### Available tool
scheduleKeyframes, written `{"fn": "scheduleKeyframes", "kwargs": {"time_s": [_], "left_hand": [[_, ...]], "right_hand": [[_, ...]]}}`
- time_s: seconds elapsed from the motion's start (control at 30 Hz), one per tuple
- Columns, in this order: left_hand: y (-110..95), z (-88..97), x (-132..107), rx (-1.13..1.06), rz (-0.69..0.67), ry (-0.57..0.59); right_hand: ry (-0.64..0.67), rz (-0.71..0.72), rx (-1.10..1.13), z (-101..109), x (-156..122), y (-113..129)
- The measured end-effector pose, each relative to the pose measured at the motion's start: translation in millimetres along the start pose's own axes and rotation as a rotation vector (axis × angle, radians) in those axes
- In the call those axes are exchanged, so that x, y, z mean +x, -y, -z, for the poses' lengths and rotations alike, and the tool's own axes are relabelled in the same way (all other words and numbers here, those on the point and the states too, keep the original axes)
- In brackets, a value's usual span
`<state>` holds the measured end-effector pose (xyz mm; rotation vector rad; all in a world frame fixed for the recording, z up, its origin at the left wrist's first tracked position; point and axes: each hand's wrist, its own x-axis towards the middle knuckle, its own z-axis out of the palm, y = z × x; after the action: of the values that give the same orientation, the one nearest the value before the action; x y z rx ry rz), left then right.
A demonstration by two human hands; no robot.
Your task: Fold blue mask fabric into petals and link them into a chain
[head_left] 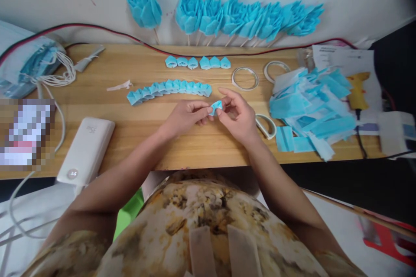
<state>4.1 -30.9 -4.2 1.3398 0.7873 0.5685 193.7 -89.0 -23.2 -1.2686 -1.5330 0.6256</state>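
Pinching one small blue folded piece [216, 107] over the table [136, 138], left hand [185, 117] and right hand [238, 117] each with a tight grip on it, six folded pieces in a short row [197, 62] behind, two tape rings [233, 78], scissors [274, 127] nearby.

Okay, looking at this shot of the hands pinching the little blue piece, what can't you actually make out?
All in the head view:
1. The small blue piece: mostly covered by the fingertips of the left hand and right hand, so its fold is unclear.
2. The patch at the left: pixelated, unreadable.
3. The yellow tool: partly under the pile of blue sheets, type unclear.
4. The white box: cut off by the right edge.
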Motion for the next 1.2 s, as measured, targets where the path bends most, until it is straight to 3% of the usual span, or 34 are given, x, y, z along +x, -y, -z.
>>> {"fn": "scheduleKeyframes", "kwargs": {"time_s": [0.23,0.3,0.43,0.5,0.63,0.73,0.8,1.03,1.2], "left_hand": [[-0.9,-2.2,-0.4,0.107,0.037,-0.080],[-1.5,-1.9,0.5,0.099,0.053,-0.115],[-3.5,1.4,3.3,0.030,0.060,-0.195],[-4.9,3.3,3.9,0.005,0.030,-0.208],[-7.3,4.0,2.5,-0.008,-0.010,-0.220],[-8.5,2.5,1.5,-0.021,-0.003,-0.227],[-8.9,1.5,1.4,-0.038,0.011,-0.241],[-10.2,1.1,1.2,-0.028,0.024,-0.248],[-8.6,2.3,0.5,-0.029,0.031,-0.233]], "right_hand": [[0.036,-0.055,0.060,1.9,-1.1,-0.6],[-0.066,-0.052,0.104,5.6,1.4,-4.3],[-0.417,-0.036,0.109,26.6,9.9,-14.5],[-0.469,-0.072,0.016,41.2,11.7,-19.3],[-0.293,-0.133,-0.330,60.4,5.7,-23.8],[-0.133,-0.113,-0.526,60.9,0.3,-23.4],[-0.092,-0.133,-0.593,57.6,-0.2,-23.1],[-0.106,-0.146,-0.697,47.1,6.3,-26.9],[-0.193,-0.208,-0.574,45.8,8.4,-36.8]]}}
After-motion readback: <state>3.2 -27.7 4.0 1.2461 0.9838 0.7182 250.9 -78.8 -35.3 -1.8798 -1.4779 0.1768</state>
